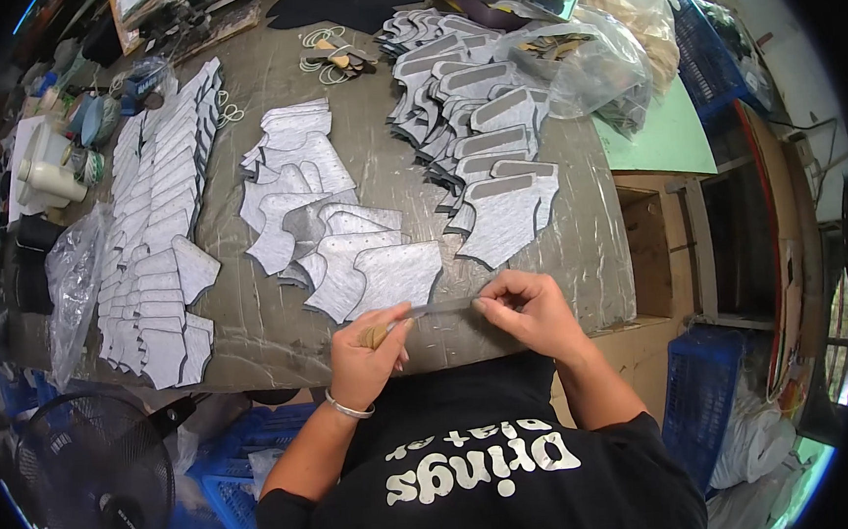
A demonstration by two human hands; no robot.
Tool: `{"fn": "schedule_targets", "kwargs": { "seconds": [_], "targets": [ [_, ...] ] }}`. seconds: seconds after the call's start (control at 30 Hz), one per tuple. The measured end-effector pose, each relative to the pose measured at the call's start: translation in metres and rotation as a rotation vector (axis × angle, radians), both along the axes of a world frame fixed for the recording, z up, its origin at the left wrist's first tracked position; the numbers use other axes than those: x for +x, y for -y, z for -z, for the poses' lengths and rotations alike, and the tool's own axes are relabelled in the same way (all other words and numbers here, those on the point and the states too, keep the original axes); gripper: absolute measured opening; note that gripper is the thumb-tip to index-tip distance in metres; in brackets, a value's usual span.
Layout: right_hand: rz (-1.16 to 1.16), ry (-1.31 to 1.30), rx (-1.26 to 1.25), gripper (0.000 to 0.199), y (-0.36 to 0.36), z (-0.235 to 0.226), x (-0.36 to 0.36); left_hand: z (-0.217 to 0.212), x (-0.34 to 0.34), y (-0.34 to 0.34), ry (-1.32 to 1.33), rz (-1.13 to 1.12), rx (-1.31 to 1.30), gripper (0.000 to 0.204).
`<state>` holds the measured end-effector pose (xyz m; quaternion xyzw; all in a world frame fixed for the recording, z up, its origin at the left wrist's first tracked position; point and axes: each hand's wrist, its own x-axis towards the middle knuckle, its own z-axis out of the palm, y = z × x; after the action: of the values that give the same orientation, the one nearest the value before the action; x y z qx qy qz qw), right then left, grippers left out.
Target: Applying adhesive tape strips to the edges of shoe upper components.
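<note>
Near the table's front edge, a thin grey strip (450,306) stretches between my two hands. My left hand (365,355), with a bracelet at the wrist, is closed on the strip's left end. Something small and tan shows at its fingers; I cannot make out its kind. Thumb and forefinger of my right hand (534,314) pinch the strip's right end. Just beyond my left hand lies the closest grey cut fabric piece (397,278) of a loose middle row. Past my right hand, a fanned row of similar pieces carries darker grey strips (499,186).
Overlapping grey pieces (157,219) run along the table's left side. Tan pieces with cord (339,58) lie at the back, near clear plastic bags (595,64). A fan (95,484) stands at lower left. Blue crates (700,393) flank the table.
</note>
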<state>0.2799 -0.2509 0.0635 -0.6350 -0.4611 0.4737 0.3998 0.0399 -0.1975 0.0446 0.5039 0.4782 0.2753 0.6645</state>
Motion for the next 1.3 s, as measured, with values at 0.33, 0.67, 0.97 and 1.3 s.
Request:
{"fn": "schedule_targets", "kwargs": {
  "seconds": [0.33,0.67,0.97,1.3],
  "targets": [
    [0.293,-0.375,-0.083,0.014,0.02,0.014,0.04,0.005,-0.008,0.013,-0.712,0.488,1.067,0.039],
    [0.07,-0.381,-0.193,0.02,-0.006,0.008,-0.004,0.012,-0.015,0.026,-0.722,0.263,1.146,0.04],
    [0.012,-0.252,-0.255,0.02,-0.036,0.017,-0.03,0.018,-0.021,0.024,-0.764,0.276,1.19,0.03],
    [0.047,-0.218,-0.287,0.021,-0.038,0.02,-0.033,0.021,-0.021,0.019,-0.724,0.253,1.192,0.035]
  ]
}}
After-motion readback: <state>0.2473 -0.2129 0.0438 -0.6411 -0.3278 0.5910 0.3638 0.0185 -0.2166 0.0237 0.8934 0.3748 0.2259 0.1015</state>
